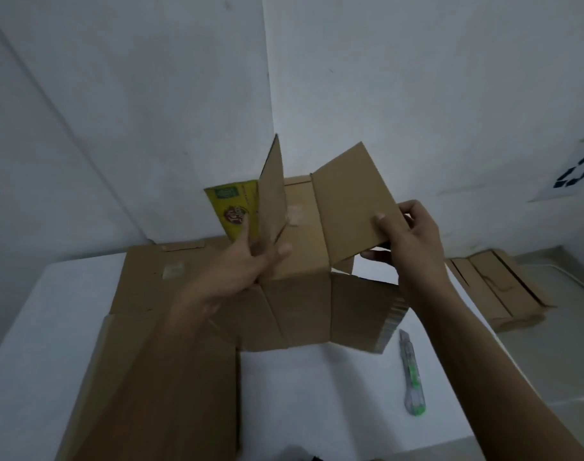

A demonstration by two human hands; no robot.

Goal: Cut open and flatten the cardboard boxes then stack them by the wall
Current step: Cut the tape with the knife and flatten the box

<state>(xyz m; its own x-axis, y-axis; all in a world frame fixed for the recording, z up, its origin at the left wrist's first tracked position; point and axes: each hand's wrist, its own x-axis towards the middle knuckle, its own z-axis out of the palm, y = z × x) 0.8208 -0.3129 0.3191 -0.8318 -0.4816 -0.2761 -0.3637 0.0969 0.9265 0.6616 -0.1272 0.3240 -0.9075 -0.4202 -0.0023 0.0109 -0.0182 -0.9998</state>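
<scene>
Box (304,257) flaps in pinch: left hand (247,264), right hand (413,237)

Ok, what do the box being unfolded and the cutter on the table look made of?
The box: matte brown corrugated cardboard, fluted edge visible on its lower flap. The cutter: probably plastic, slightly glossy green and grey body; blade not visible.

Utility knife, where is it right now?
In the head view, the utility knife lies on the white table, right of centre, just below the lower right corner of the opened cardboard box.
</scene>
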